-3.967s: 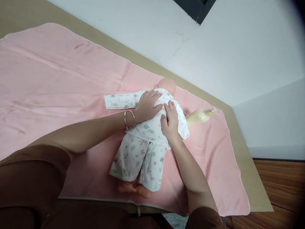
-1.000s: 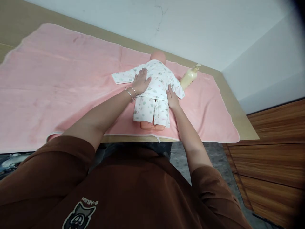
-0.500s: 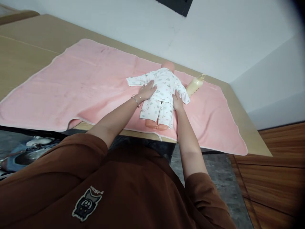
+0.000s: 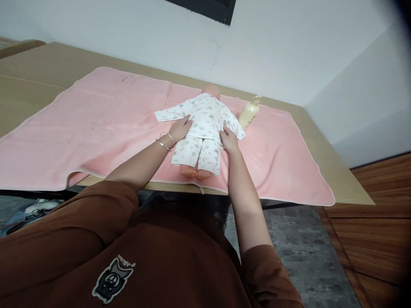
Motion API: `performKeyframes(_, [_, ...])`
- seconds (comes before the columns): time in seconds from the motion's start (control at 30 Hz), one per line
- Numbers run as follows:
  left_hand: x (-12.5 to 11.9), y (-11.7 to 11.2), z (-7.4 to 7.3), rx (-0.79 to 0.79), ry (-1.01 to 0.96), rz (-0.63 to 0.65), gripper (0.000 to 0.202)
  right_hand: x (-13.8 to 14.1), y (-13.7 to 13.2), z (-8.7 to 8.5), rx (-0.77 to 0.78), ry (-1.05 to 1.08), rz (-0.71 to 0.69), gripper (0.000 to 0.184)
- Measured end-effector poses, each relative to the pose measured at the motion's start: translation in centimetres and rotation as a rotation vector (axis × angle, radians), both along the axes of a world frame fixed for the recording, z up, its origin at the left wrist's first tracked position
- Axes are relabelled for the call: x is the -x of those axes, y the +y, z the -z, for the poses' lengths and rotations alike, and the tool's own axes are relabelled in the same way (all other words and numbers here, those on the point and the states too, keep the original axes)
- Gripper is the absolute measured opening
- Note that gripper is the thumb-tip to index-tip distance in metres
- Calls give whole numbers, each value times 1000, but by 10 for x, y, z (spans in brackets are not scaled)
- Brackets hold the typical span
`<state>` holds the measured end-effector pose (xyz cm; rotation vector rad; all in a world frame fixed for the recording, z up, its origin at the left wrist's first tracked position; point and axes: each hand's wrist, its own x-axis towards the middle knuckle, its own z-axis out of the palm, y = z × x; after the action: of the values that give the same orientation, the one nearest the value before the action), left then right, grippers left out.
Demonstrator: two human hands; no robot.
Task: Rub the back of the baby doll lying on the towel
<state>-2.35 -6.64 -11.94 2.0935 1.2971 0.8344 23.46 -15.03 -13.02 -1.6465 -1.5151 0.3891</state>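
Note:
A baby doll (image 4: pixel 211 90) lies stretched out, its bald head away from me and its bare feet towards me. It wears a white patterned long-sleeved top (image 4: pixel 205 113) and matching trousers (image 4: pixel 188 149), with both sleeves spread sideways. My left hand (image 4: pixel 180 128), a bangle at its wrist, rests against the left side of the top with its fingers extended. At the right side, below the sleeve, my right hand (image 4: pixel 229 139) has its thumb and fingers on the edge of the top, where the cloth is slightly pulled up. Some fingertips are hidden.
A pink blanket (image 4: pixel 122 111) spreads under the doll over a wooden table (image 4: pixel 340 179). A pale yellow pump bottle (image 4: pixel 248 113) leans beside the right sleeve. Behind the table stands a white wall (image 4: pixel 272 55); a wood-grain panel (image 4: pixel 379 231) is at the right.
My left hand has slid off the top's front to its left side. My right hand remains at the right edge, now with cloth at its fingers. The camera view has shifted.

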Motion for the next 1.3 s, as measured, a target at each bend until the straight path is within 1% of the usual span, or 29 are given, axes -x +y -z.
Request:
performKeyframes(0.1, [0, 0, 1, 3, -9, -4, 64, 2, -1, -4, 52, 44, 5, 41])
performKeyframes(0.23, [1, 1, 2, -1, -17, -3, 64, 5, -2, -8, 79, 65, 15, 41])
performKeyframes(0.7, [1, -1, 1, -14, -19, 0, 62, 8, -9, -12, 93, 63, 6, 32])
performKeyframes(1.1, [1, -1, 1, 2, -15, 2, 58, 9, -10, -15, 97, 88, -6, 35])
performKeyframes(1.3, [2, -3, 1, -5, -19, 7, 54, 8, -14, -10, 95, 105, -7, 41])
